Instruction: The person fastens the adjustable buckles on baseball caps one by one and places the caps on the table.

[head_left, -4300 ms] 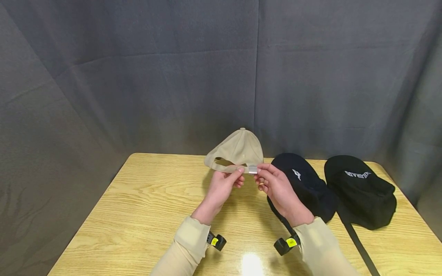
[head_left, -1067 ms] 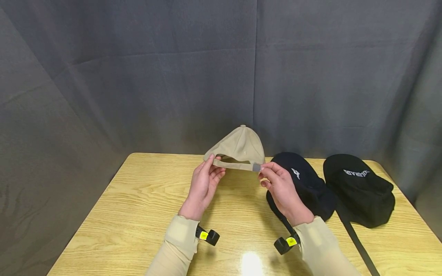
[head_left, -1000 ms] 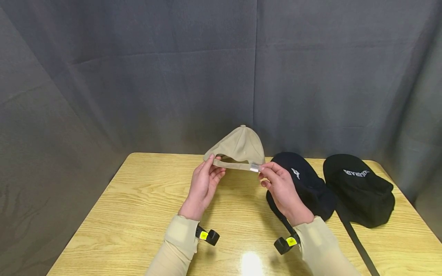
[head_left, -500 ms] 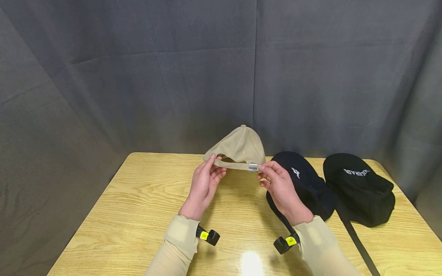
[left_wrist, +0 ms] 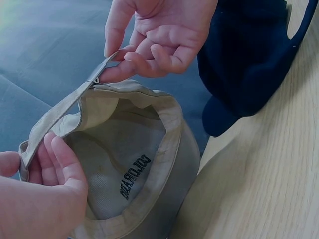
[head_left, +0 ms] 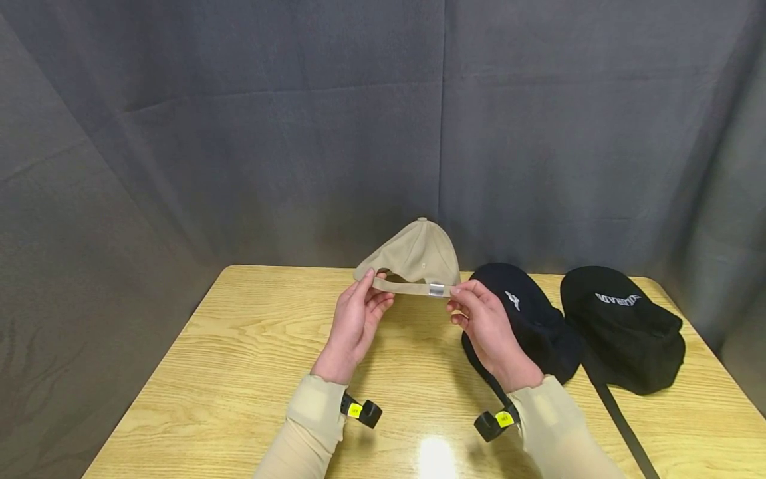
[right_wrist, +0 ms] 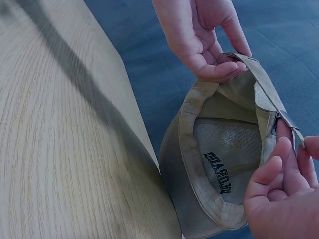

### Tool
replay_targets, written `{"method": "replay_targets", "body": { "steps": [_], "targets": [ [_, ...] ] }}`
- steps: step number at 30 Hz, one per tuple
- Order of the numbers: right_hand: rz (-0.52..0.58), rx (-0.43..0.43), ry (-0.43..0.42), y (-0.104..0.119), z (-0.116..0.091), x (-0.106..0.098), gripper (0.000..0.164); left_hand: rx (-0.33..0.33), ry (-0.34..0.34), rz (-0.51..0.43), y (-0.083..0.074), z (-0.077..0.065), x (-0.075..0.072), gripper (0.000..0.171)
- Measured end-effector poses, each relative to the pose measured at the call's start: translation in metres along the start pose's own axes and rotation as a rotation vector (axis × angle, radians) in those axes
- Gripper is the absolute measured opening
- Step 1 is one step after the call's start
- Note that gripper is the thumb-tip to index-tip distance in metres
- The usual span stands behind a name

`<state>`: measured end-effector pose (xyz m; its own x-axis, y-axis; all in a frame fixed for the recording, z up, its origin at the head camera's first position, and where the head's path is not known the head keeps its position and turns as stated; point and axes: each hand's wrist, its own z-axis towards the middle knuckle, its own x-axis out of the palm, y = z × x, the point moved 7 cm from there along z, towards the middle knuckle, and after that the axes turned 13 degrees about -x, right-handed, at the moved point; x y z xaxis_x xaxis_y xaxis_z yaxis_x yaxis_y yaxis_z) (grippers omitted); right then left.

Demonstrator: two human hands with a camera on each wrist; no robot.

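A beige baseball cap (head_left: 413, 246) is held above the table's far side, its back opening facing me. Across that opening runs its adjustment strap (head_left: 401, 287), drawn taut. My left hand (head_left: 353, 319) pinches the strap's left end between thumb and fingers. With thumb and index finger, my right hand (head_left: 491, 326) pinches the strap tip just right of the silver metal buckle (head_left: 436, 290). Dark lettering (left_wrist: 134, 177) shows inside the cap in the left wrist view. In the right wrist view the buckle (right_wrist: 288, 120) sits close to the right fingertips.
To the right on the wooden table (head_left: 239, 346) lie a navy cap (head_left: 538, 326) and a black cap (head_left: 634, 339) with white lettering. The right forearm passes over the navy cap's edge. A black strap (head_left: 622, 426) trails toward the front edge. Grey curtain (head_left: 299, 166) hangs behind.
Earlier, my left hand was beside the buckle; it has moved left along the strap to its end. The buckle has slid slightly left, away from my right fingertips, exposing more strap tip.
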<state>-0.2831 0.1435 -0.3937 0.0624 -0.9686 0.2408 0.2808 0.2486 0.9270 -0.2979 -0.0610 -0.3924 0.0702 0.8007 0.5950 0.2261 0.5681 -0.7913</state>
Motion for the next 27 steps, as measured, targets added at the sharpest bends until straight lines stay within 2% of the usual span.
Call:
{"method": "replay_targets", "body": {
  "steps": [8, 27],
  "targets": [
    [-0.008, 0.009, -0.010, -0.0016, -0.0008, -0.0010, 0.012, -0.009, 0.000, 0.001, 0.0021, -0.0004, 0.0005, 0.032],
    [-0.003, 0.013, -0.017, -0.0040, -0.0007, -0.0012, 0.013, -0.016, 0.020, -0.009, 0.0053, -0.0001, 0.0021, 0.022]
  ]
}}
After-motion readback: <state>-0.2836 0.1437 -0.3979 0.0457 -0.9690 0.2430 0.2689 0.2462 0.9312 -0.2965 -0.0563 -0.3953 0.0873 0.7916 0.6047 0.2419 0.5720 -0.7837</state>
